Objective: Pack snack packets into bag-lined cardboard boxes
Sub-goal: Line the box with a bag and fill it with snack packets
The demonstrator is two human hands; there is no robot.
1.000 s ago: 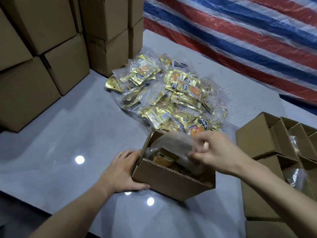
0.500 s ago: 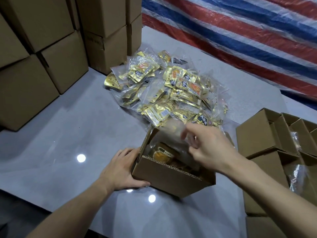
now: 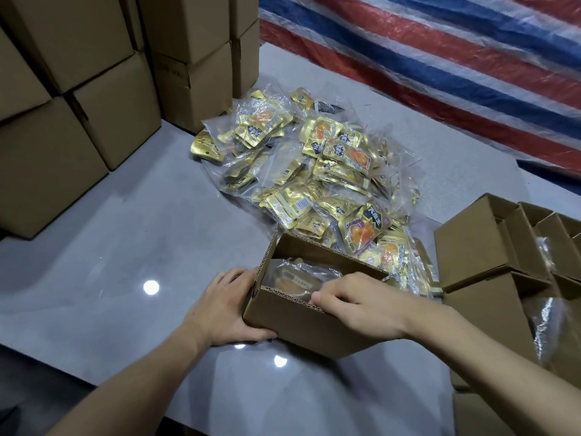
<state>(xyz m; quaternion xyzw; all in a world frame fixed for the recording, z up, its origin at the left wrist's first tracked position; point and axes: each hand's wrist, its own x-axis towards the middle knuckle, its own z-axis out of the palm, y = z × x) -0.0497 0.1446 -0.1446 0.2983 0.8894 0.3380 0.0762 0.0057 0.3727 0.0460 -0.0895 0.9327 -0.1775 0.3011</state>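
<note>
From the head camera, a small open cardboard box [image 3: 301, 325] sits on the grey surface [image 3: 125, 247], close to the person and slightly turned, so one corner points toward the left arm. Inside lies a clear bag [image 3: 292, 273] with gold packets showing dimly through the plastic.

The left hand [image 3: 226, 306] braces the box's left end. Its fingers lie fairly straight along the side wall and its thumb runs along the bottom of the near wall.

The right hand [image 3: 355, 305] reaches over the near rim, with its fingers [image 3: 319, 298] curled down into the box against the bag. I cannot tell whether they pinch the plastic or only press on it.

Just behind the box, a loose heap of snack packets [image 3: 314, 171] spreads across the surface. They are gold pouches with orange pictures, bundled in clear bags, and the nearest bundles touch the box's far wall.

To the right stand several open boxes [image 3: 471, 243], close together, with crinkled clear plastic showing in some of them. Closed cartons [image 3: 63, 121] are stacked along the left and back of the surface. A red, white and blue striped tarpaulin [image 3: 440, 58] hangs behind the far edge. Bright spots of light reflect off the surface near the left wrist.
</note>
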